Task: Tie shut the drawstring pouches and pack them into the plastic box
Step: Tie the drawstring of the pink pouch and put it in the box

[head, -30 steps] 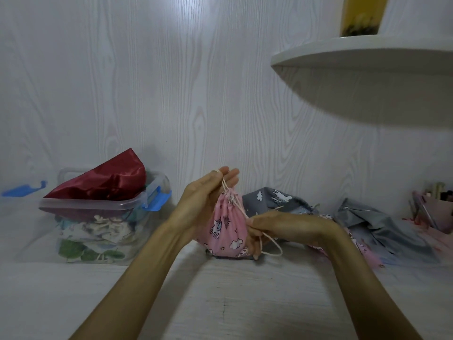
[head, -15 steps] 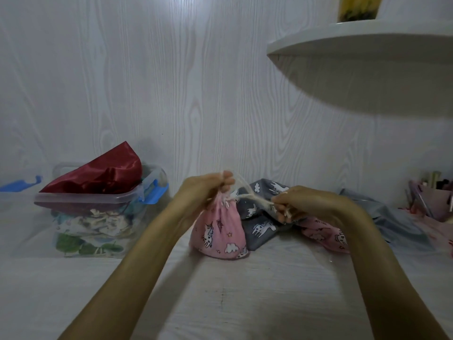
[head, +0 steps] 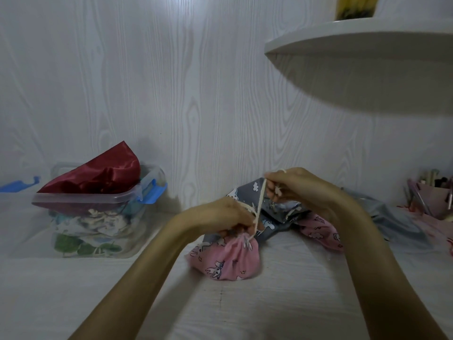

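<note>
A pink unicorn-print drawstring pouch [head: 228,260] sits on the white table in front of me. My left hand [head: 225,217] grips its gathered neck, with cream cord looped over the fingers. My right hand [head: 296,187] is raised above and to the right, pinching the cream drawstring [head: 260,204] and holding it taut up from the pouch. Behind lie a grey unicorn pouch [head: 267,219] and another pink pouch [head: 318,231]. The clear plastic box [head: 98,231] with blue clips stands at the left, holding several printed pouches and a dark red satin one [head: 103,173] on top.
A grey cloth [head: 392,222] lies behind my right forearm. A pink holder with pens [head: 434,197] stands at the far right. A white shelf [head: 362,45] juts out overhead at the right. The box's clear lid [head: 17,187] leans at the far left.
The pouch has dropped lower onto the table with my left hand holding its neck. My right hand rose and drew the cord upward, no longer sideways.
</note>
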